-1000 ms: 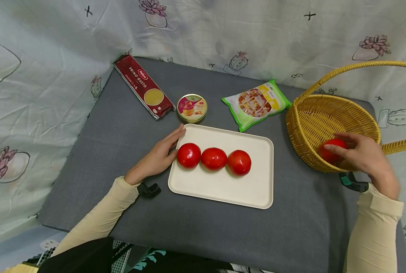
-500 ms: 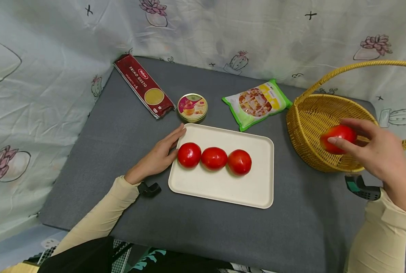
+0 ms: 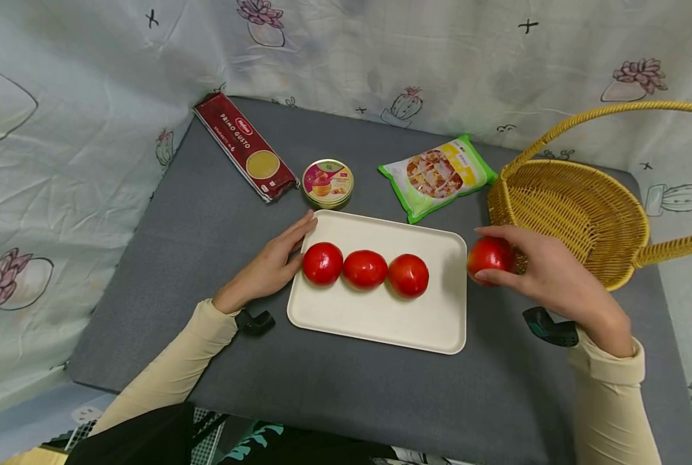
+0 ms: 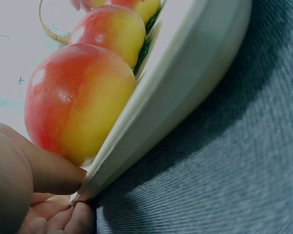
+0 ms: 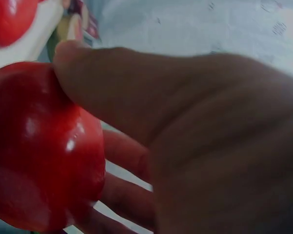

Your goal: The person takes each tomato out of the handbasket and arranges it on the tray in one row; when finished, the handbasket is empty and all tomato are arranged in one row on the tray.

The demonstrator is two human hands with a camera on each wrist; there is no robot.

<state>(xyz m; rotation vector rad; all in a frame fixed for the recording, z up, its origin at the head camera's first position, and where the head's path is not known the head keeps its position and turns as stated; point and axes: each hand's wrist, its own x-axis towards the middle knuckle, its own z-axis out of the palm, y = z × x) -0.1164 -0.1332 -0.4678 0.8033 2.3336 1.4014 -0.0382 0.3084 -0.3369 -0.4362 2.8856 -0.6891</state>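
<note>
In the head view, three glossy red fruits sit in a row on a cream rectangular tray point(image 3: 375, 326): left point(image 3: 323, 264), middle point(image 3: 365, 270) and right point(image 3: 408, 276). The left wrist view shows yellow on their lower sides, with dark green beneath. At the tray's left edge, my left hand point(image 3: 267, 268) holds the rim between thumb and fingers, close beside the left fruit. My right hand point(image 3: 555, 278) grips another such red fruit point(image 3: 490, 259) just off the tray's right edge. Thumb and spread fingers wrap this fruit in the right wrist view.
A yellow wicker basket point(image 3: 619, 206) with a tall handle stands at the right, partly behind my right hand. Along the back lie a dark red spaghetti packet point(image 3: 244, 145), a round tin point(image 3: 327, 184) and a green-and-white food bag point(image 3: 437, 177). Printed cloth hangs behind the grey table point(image 3: 352, 387).
My right hand has lifted the red fruit out of the basket and carried it left to the tray's right edge. The left hand stays in place at the tray.
</note>
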